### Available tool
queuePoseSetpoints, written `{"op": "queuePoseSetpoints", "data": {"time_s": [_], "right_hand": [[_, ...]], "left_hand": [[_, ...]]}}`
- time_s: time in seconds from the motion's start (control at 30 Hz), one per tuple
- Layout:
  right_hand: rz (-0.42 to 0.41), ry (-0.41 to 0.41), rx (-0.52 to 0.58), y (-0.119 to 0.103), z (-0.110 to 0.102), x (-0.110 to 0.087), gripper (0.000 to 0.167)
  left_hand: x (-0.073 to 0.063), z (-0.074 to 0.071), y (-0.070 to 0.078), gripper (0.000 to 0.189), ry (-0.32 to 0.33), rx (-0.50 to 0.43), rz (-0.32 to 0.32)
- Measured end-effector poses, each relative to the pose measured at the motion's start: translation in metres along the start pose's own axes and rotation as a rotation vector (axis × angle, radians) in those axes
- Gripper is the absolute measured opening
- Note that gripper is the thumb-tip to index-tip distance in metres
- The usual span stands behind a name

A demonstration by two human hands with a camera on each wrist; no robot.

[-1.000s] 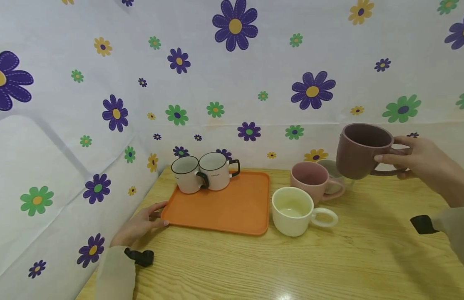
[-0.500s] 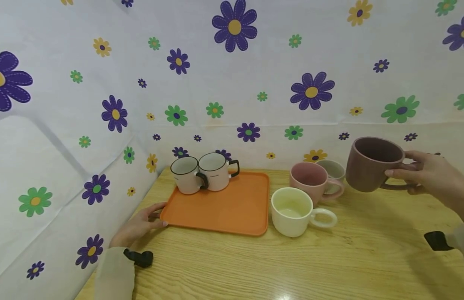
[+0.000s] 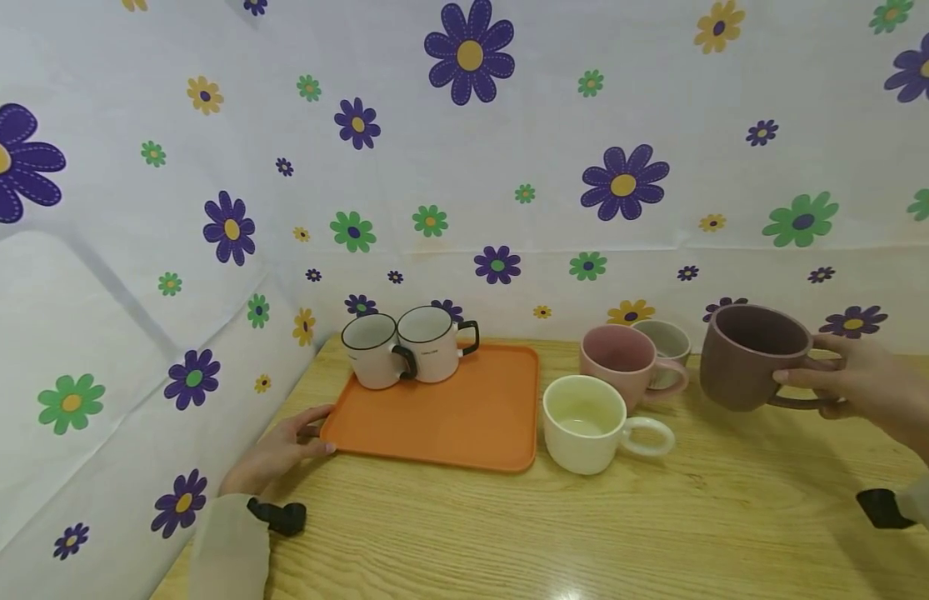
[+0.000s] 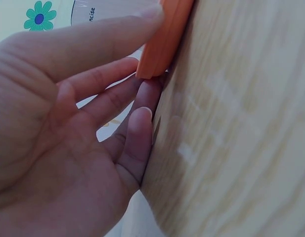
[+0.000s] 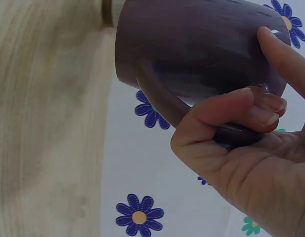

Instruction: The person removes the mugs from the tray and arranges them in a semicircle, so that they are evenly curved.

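Note:
My right hand (image 3: 861, 379) grips the handle of a dark mauve mug (image 3: 741, 358), upright and close over the right side of the table. In the right wrist view, fingers curl through the mug handle (image 5: 159, 94) and the thumb lies against the mug wall. My left hand (image 3: 280, 446) pinches the near left corner of an orange tray (image 3: 449, 417); the left wrist view has the thumb on the tray rim (image 4: 164, 39) and fingertips at its underside. Two white mugs with black rims, one on the left (image 3: 374, 354) and one on the right (image 3: 432, 346), stand at the tray's back left.
Right of the tray stand a cream cup (image 3: 584, 429) with a ring handle, a pink mug (image 3: 621, 362) behind it, and a grey cup (image 3: 666, 342) partly hidden by the pink mug. A flowered sheet (image 3: 464, 183) backs the wooden table (image 3: 509, 533) and covers its left side.
My right hand has carried the mauve mug rightward and down, from above the grey cup to close over the table. The left hand and tray stay where they were.

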State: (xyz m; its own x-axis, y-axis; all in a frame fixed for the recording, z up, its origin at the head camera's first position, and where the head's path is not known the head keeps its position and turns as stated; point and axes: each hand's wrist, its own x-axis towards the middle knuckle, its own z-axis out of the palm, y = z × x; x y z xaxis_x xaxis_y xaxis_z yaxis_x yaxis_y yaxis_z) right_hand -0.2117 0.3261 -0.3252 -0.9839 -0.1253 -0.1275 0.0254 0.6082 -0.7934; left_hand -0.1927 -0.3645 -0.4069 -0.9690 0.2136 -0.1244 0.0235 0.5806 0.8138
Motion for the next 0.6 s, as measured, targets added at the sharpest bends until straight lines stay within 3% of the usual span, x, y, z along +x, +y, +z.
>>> {"op": "queuePoseSetpoints", "data": {"time_s": [0.23, 0.43, 0.6], "right_hand": [[-0.022, -0.038, -0.026, 0.006, 0.009, -0.001, 0.074], [-0.005, -0.059, -0.032, 0.013, 0.011, 0.001, 0.079], [0.008, -0.074, -0.036, 0.020, 0.010, 0.006, 0.081]], "left_hand": [[-0.002, 0.000, 0.001, 0.071, 0.000, -0.005, 0.016], [-0.002, 0.001, 0.003, 0.070, 0.004, -0.008, 0.000], [-0.002, 0.000, 0.001, 0.069, -0.009, -0.009, 0.025]]}}
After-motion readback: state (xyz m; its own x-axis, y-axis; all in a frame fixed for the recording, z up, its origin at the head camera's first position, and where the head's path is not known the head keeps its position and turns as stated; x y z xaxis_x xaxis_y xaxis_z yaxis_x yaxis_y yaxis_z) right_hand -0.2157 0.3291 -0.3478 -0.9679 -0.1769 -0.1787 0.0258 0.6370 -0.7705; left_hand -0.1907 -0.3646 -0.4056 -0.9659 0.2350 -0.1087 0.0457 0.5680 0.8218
